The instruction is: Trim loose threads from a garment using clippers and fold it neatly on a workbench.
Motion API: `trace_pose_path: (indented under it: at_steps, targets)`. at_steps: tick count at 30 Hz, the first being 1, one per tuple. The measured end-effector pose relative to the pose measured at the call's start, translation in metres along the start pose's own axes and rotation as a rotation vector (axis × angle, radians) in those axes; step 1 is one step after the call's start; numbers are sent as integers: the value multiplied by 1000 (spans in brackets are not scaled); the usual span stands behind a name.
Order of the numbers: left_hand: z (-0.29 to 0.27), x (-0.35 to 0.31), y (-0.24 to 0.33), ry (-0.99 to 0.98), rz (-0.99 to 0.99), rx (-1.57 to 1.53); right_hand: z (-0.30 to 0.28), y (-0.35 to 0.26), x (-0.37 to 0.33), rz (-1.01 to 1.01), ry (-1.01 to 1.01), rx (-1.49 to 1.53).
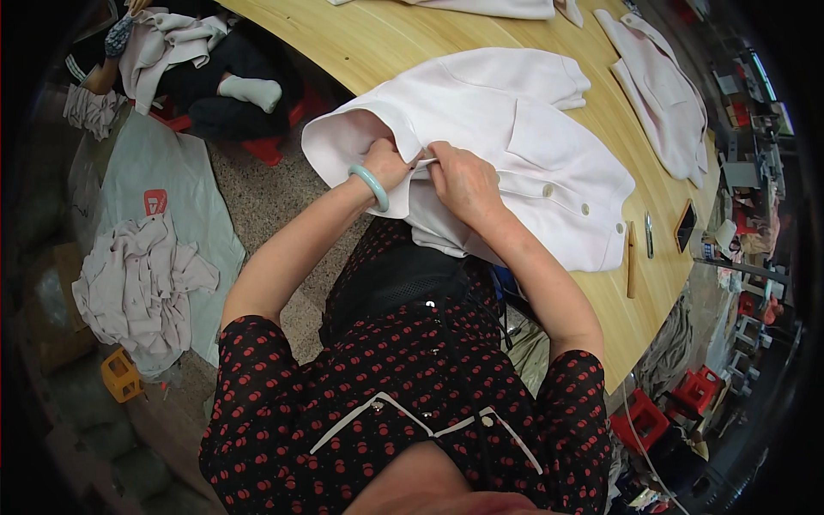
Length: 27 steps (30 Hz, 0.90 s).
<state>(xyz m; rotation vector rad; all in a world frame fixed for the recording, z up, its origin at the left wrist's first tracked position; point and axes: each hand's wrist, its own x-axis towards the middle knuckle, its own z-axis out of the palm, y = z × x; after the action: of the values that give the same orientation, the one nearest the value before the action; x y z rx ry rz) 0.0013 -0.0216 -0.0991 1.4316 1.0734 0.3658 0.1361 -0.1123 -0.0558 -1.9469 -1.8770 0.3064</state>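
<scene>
A pale pink jacket [481,112] with a chest pocket and a row of buttons lies partly on the wooden table [378,56], its near end hanging over the edge toward me. My left hand [388,163], a pale green bangle on its wrist, is closed on the jacket's front edge near the collar. Beside it, my right hand [466,178] pinches the same edge with thumb and fingers. The two hands almost meet, and the fabric between them is folded up. Whether anything small sits between the fingertips is hidden.
Right of the jacket lie a wooden stick [632,257], a slim metal tool [649,233] and a dark phone-like object [686,225]. Another pink garment [657,90] rests at the far right. Crumpled garments [142,287] lie on plastic sheeting at left. A seated co-worker holds pink cloth [172,39] at upper left.
</scene>
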Motion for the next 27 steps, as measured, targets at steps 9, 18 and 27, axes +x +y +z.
trace_pose_path:
  at_steps: [9,18,27]
  targets:
    - [12,-7,-3,188,537,619,7,3,0,-157,93,-146]
    - [0,-16,4,-122,509,623,2,8,4,-154,-19,-51]
    - [10,-17,-1,2,638,732,1,7,3,-193,-8,-50]
